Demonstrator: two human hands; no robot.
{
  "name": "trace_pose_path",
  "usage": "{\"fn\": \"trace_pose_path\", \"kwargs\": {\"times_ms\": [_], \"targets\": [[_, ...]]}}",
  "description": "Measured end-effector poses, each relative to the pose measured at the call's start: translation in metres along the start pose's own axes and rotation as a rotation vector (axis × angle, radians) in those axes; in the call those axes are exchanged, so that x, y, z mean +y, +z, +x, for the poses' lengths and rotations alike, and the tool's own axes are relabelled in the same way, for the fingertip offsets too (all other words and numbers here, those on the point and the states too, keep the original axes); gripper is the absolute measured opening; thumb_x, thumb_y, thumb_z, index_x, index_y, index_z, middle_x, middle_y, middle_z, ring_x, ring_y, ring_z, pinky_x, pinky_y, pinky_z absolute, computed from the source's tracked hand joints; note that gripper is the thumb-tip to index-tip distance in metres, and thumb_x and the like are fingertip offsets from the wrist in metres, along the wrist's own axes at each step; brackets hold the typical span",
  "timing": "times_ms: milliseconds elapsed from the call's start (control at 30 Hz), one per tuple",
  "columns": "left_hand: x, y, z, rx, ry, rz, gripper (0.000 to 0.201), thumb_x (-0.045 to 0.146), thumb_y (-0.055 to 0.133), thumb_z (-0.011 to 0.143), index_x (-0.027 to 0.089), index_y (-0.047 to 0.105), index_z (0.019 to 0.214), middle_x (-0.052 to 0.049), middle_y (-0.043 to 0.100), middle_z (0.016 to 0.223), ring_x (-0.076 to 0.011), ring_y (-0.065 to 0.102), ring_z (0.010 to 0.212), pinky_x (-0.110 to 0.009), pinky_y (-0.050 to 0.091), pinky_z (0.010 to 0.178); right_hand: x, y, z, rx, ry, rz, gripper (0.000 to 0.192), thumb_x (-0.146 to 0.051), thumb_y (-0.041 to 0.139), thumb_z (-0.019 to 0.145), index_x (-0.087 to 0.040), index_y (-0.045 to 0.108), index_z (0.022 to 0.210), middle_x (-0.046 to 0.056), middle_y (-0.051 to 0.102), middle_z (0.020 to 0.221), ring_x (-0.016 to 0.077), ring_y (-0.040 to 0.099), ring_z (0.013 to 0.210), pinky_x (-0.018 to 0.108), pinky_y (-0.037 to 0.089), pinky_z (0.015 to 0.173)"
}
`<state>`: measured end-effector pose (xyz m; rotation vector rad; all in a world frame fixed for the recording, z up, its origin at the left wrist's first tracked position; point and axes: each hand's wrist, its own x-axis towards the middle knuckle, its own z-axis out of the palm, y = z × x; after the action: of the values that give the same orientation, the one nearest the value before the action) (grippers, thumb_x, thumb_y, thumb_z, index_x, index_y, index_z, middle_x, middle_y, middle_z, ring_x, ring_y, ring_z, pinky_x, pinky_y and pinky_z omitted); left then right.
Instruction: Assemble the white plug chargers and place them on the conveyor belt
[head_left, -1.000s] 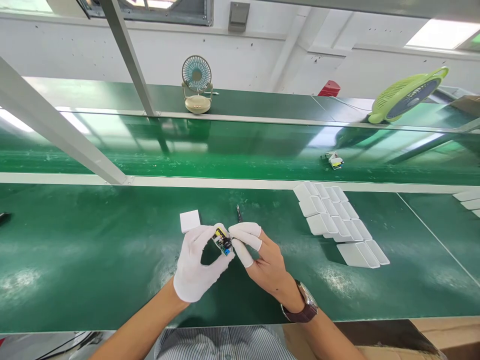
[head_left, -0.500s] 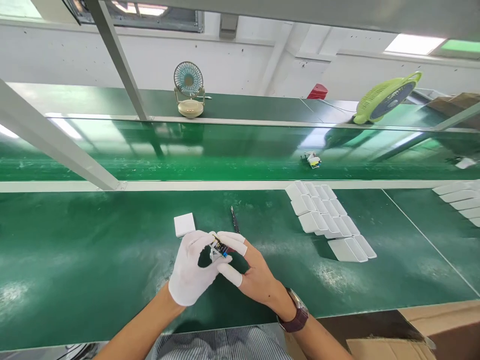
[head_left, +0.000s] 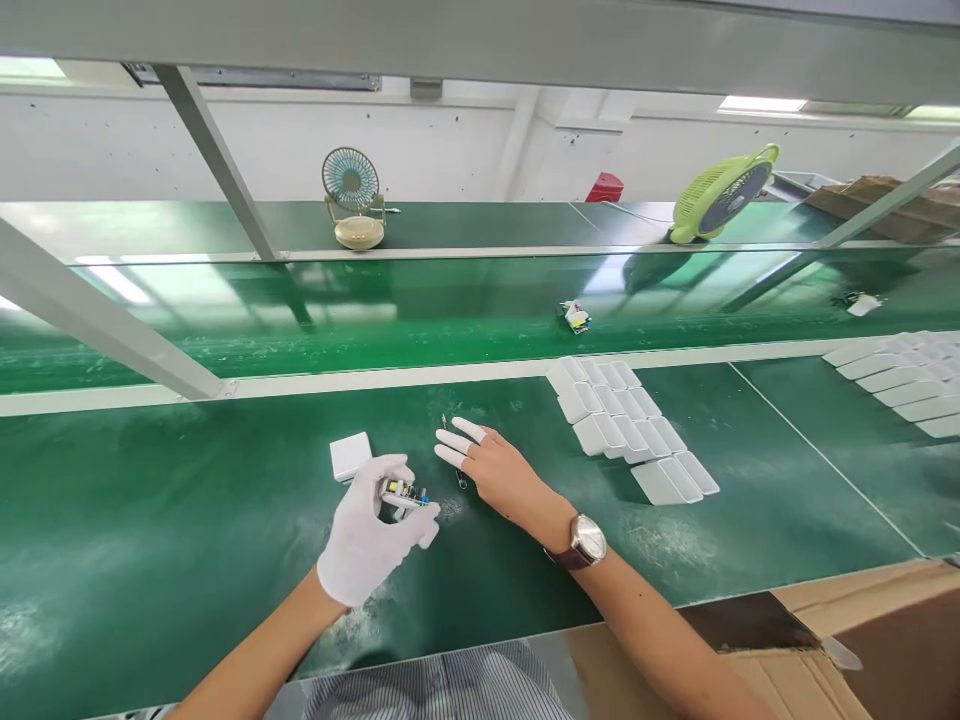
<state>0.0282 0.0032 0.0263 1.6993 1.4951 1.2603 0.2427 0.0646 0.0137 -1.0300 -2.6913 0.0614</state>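
My left hand (head_left: 367, 535), in a white glove, grips a small circuit board (head_left: 405, 492) with coloured parts just above the green bench. A white square cover (head_left: 350, 455) lies on the bench just behind and left of that hand. My right hand (head_left: 491, 468) wears white finger cots and a wristwatch. It is flat and open on the bench, with its fingertips over thin metal tweezers (head_left: 452, 452) that lie beneath them. It holds nothing.
Rows of white plastic shells (head_left: 626, 425) lie to the right, more shells (head_left: 892, 375) at the far right. A conveyor belt behind carries a small board (head_left: 576, 317). A small fan (head_left: 352, 200) and a green fan (head_left: 720, 192) stand at the back. A cardboard box (head_left: 862, 650) sits at the lower right.
My right hand let go of the circuit board and moved forward and right onto the bench over the tweezers. My left hand kept the board and lowered it. The camera view swung right.
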Motion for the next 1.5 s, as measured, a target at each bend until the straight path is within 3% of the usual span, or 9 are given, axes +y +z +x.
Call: {"fn": "trace_pose_path", "kwargs": {"times_ms": [133, 233, 400, 500, 567, 767, 967, 1300, 1500], "targets": [[-0.003, -0.005, 0.009, -0.015, 0.167, 0.06, 0.02, 0.028, 0.073, 0.081, 0.024, 0.071, 0.101, -0.006, 0.069, 0.102, -0.0195, 0.07, 0.088, -0.034, 0.061, 0.077, 0.01, 0.002, 0.0, -0.014, -0.074, -0.106, 0.031, 0.002, 0.054, 0.085, -0.016, 0.069, 0.106, 0.011, 0.072, 0.117, 0.0293, 0.055, 0.13, 0.05, 0.043, 0.112], [-0.003, -0.008, 0.013, -0.084, 0.182, -0.016, 0.01, 0.029, 0.065, 0.089, 0.024, 0.073, 0.092, -0.008, 0.071, 0.109, -0.021, 0.07, 0.098, -0.036, 0.061, 0.085, 0.013, 0.0, -0.003, 0.057, -0.007, -0.005, 0.023, -0.003, 0.051, 0.089, -0.015, 0.067, 0.102, 0.012, 0.073, 0.105, 0.028, 0.065, 0.115, 0.049, 0.051, 0.104], [0.001, -0.005, 0.013, -0.319, -0.165, -0.328, 0.015, 0.034, 0.069, 0.085, 0.022, 0.07, 0.094, -0.003, 0.075, 0.089, -0.017, 0.073, 0.07, -0.032, 0.063, 0.071, -0.001, -0.023, -0.004, 0.27, 0.273, 0.404, 0.032, -0.01, 0.046, 0.094, -0.022, 0.057, 0.123, 0.005, 0.073, 0.099, 0.0182, 0.071, 0.085, 0.034, 0.061, 0.078], [0.002, -0.002, 0.011, -0.357, -0.389, -0.301, 0.024, 0.028, 0.077, 0.076, 0.023, 0.066, 0.096, 0.001, 0.076, 0.079, -0.0178, 0.074, 0.068, -0.03, 0.063, 0.067, -0.016, -0.041, -0.004, 0.271, 0.111, 0.477, 0.04, -0.008, 0.043, 0.096, -0.025, 0.054, 0.131, 0.006, 0.072, 0.106, 0.0173, 0.069, 0.092, 0.033, 0.059, 0.079], [-0.001, -0.001, 0.009, -0.345, -0.419, -0.247, 0.024, 0.025, 0.08, 0.072, 0.023, 0.065, 0.091, 0.003, 0.075, 0.075, -0.0181, 0.074, 0.069, -0.029, 0.062, 0.065, -0.024, -0.048, -0.004, 0.243, 0.005, 0.424, 0.039, -0.012, 0.047, 0.098, -0.025, 0.054, 0.133, 0.007, 0.072, 0.106, 0.018, 0.067, 0.088, 0.033, 0.058, 0.074], [-0.012, 0.002, 0.003, -0.197, 0.009, -0.21, 0.027, 0.027, 0.079, 0.075, 0.022, 0.053, 0.071, -0.008, 0.075, 0.103, -0.0211, 0.073, 0.094, -0.03, 0.061, 0.074, -0.039, -0.052, 0.0, 0.212, -0.143, 0.164, 0.034, -0.015, 0.05, 0.098, -0.019, 0.062, 0.129, 0.006, 0.07, 0.082, 0.0173, 0.059, 0.068, 0.032, 0.048, 0.061], [-0.014, 0.0, 0.004, -0.172, 0.306, -0.037, 0.013, 0.023, 0.067, 0.085, 0.022, 0.054, 0.081, -0.003, 0.074, 0.096, -0.0149, 0.072, 0.08, -0.028, 0.059, 0.068, -0.051, -0.061, 0.007, 0.207, -0.201, 0.131, 0.032, -0.013, 0.05, 0.097, -0.016, 0.065, 0.124, 0.006, 0.069, 0.078, 0.0179, 0.053, 0.062, 0.033, 0.039, 0.054], [-0.012, -0.005, 0.006, -0.312, 0.33, 0.12, 0.009, 0.022, 0.064, 0.086, 0.023, 0.057, 0.079, -0.002, 0.072, 0.088, -0.0159, 0.068, 0.07, -0.03, 0.055, 0.063, -0.05, -0.053, 0.002, 0.113, -0.213, 0.112, 0.035, -0.01, 0.054, 0.088, -0.019, 0.07, 0.117, 0.004, 0.063, 0.07, 0.0172, 0.047, 0.061, 0.033, 0.034, 0.055], [-0.016, -0.004, 0.003, -0.265, 0.428, 0.148, 0.006, 0.018, 0.058, 0.088, 0.022, 0.054, 0.091, -0.003, 0.072, 0.093, -0.0175, 0.07, 0.077, -0.034, 0.057, 0.071, -0.053, -0.051, -0.002, 0.169, -0.235, 0.073, 0.021, -0.009, 0.055, 0.084, -0.021, 0.073, 0.083, 0.002, 0.049, 0.06, 0.0166, 0.035, 0.057, 0.035, 0.027, 0.053]]}}
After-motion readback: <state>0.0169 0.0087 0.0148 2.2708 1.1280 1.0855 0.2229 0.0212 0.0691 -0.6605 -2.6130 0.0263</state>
